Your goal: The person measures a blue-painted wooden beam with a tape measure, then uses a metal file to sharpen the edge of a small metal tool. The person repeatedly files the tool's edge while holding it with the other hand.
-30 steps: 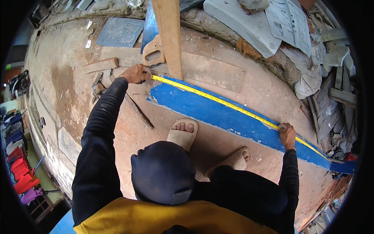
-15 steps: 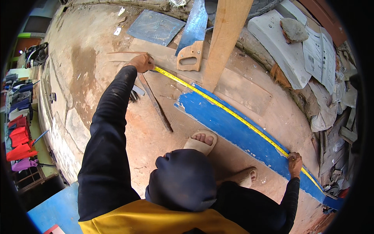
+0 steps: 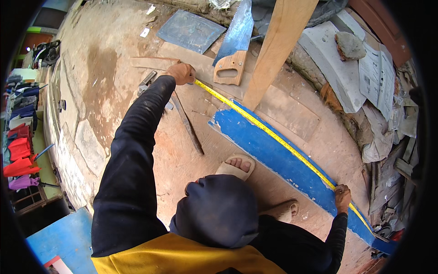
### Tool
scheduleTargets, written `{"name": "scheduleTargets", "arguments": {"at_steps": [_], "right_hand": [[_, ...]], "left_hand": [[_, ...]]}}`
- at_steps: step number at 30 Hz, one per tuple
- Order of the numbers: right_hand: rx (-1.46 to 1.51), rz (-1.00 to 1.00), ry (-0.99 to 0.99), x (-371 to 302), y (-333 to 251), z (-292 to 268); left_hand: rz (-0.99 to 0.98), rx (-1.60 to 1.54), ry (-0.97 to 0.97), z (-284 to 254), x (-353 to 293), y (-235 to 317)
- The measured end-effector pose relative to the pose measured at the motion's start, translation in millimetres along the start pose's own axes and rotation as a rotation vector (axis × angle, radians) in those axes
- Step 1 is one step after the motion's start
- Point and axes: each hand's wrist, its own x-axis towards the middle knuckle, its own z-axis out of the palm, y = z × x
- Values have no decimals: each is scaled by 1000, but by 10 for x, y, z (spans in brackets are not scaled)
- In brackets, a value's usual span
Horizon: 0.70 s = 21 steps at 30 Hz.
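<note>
From where I stand, a person in black sleeves leans over a long blue board [image 3: 269, 150], its paint chipped, lying on the earth-brown floor and running slantwise from the middle out to the right. A yellow measuring tape [image 3: 294, 151] lies stretched along the board's far long edge, and its near stretch reaches past the board's end, over the floor, to the left hand [image 3: 181, 74]. That hand's fingers are bunched together, pinching the tape where it meets them; I cannot tell whether the palm hides anything more. The right hand [image 3: 342, 198] sits well down the board, fingers curled closed over the tape at the board's edge, and the yellow strip shows again beyond it, running on toward the far end. A short wooden offcut [image 3: 153, 63] lies just beside the left hand, and a dark stick [image 3: 188, 124] slants across the floor below it. Near that hand, too, lies a handsaw [image 3: 230, 68] with a wooden handle and bluish blade. A pale timber [image 3: 276, 55] rises from beside the board's near end, next to the saw. Beyond, a dark flat sheet [image 3: 191, 31] rests on the ground, and to the right a grey slab [image 3: 331, 68] carries a rough stone [image 3: 350, 45]. Two beige sandals [image 3: 235, 170] stand close along the board's near side.
</note>
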Motion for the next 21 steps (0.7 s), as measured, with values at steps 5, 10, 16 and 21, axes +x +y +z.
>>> {"name": "scheduleTargets", "arguments": {"at_steps": [5, 10, 16, 21], "right_hand": [[16, -56, 26, -22, -61, -37], [14, -53, 34, -28, -69, -29], [12, -46, 32, -33, -52, -13], [3, -43, 42, -46, -44, -4]], "left_hand": [[14, -19, -14, 38, -23, 153], [-44, -56, -64, 45, -43, 273], [5, -36, -3, 86, -38, 286], [16, -1, 17, 92, -47, 291]]}}
